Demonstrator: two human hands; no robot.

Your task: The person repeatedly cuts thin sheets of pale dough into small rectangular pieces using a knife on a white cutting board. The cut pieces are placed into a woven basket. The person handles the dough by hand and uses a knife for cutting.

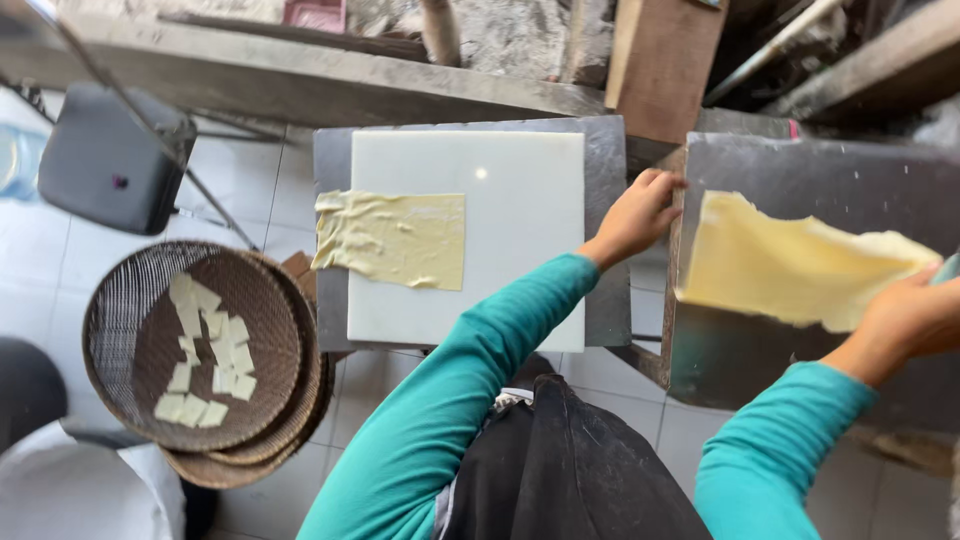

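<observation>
Right hand point(915, 320) fingers closed on the near edge of a thin pale-yellow dough sheet point(790, 265), holding it lifted and sagging over the grey metal tray point(800, 170) on the right. Left hand point(635, 215) fingers curled loosely round the far left corner of that tray, by the sheet's other end; cannot tell whether pinching dough or only steadying the tray. Teal sleeves on both arms.

Step in hand, by the look: lifting the sheet off the tray. Likely calls for support at both ends, slow carry, no stretching; sheet looks soft, floppy, tear-prone.

Sheet itself: smooth, matte, roughly rectangular, ragged lower edge, mid-air above the tray, not flat.

Further out: white cutting board point(470, 230) on a grey surface point(605, 240), centre, with a second dough sheet point(395, 240) lying flat and wrinkled on its left part, overhanging the left edge slightly. Left of that, stacked woven baskets point(130, 300) holding small cut dough squares point(205, 350).
</observation>
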